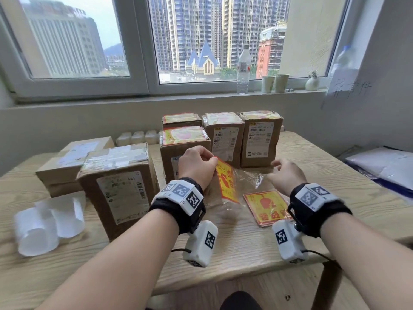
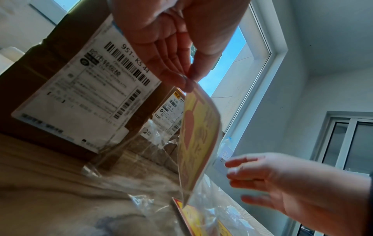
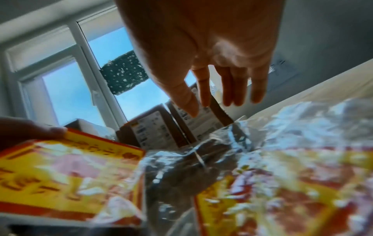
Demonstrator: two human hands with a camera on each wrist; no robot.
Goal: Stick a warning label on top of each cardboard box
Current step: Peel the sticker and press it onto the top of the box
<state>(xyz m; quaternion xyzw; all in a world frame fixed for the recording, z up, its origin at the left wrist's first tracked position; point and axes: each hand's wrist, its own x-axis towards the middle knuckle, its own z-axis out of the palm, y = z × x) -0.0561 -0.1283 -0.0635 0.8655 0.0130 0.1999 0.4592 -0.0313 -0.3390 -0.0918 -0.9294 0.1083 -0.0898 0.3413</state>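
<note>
My left hand (image 1: 199, 163) pinches the top corner of a red-and-yellow warning label (image 1: 226, 181) and holds it up over the table; the same label (image 2: 198, 140) hangs from my thumb and fingers (image 2: 186, 79). My right hand (image 1: 285, 173) hovers open just right of it, fingers (image 3: 232, 89) straight, holding nothing. A stack of labels (image 1: 267, 205) lies in a clear plastic bag (image 1: 252, 177) under my hands. Several cardboard boxes stand behind: the back ones (image 1: 260, 137) carry labels on top, two on the left (image 1: 116, 182) show only tape.
Curled white backing papers (image 1: 48, 222) lie at the table's left. A water bottle (image 1: 243, 68), two paper cups (image 1: 274, 82) and a small vase (image 1: 311, 82) stand on the windowsill. White mailer bags (image 1: 384, 166) lie at the far right. The wooden table's (image 1: 243, 249) front edge is near my wrists.
</note>
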